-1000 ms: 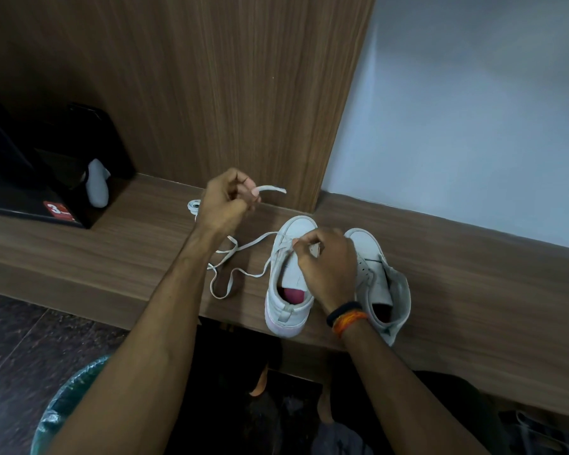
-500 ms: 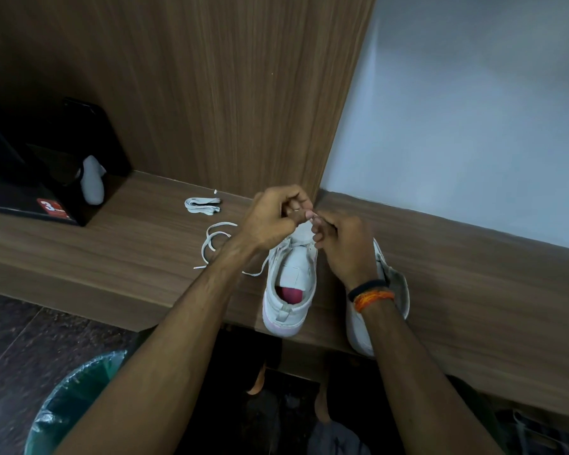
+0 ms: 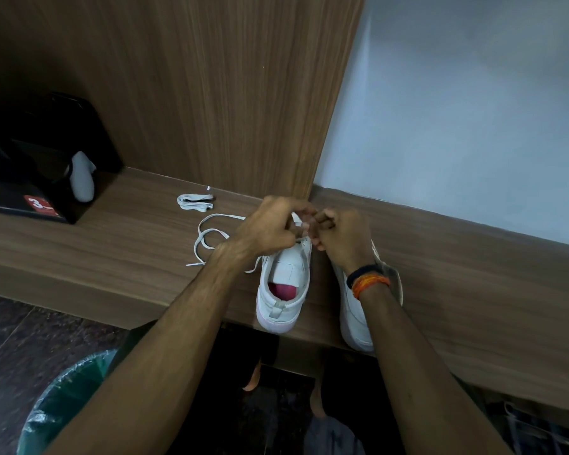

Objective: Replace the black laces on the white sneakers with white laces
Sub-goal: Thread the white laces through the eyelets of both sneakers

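Head view shows my fingers (image 3: 304, 224) bunched together over the toe end of the left sneaker (image 3: 284, 287), the left hand (image 3: 266, 229) and right hand (image 3: 344, 234) almost touching, each curled in a pinch; I judge they hold the white lace (image 3: 211, 236) at an eyelet, though the exact bit pinched is hidden behind my knuckles. From that sneaker the loose lace trails out to its left in soft loops on the desk (image 3: 128, 257). It is light, limp and flat, so it will flop and twist; I would take it right at the stiff tip for threading, not mid-length. The sneaker itself is light with a soft upper, so it may slide if I tug; steadying it near the eyelets seems wise. The second sneaker (image 3: 358, 320) lies just right of the first, partly under my right wrist, its heel hanging past the desk's front edge, where a knock could drop it. A folded spare lace (image 3: 196, 201) sits beyond the loops, toward the wood panel (image 3: 211, 93). Open desk lies left of the sneaker; the panel stands close behind my hands.
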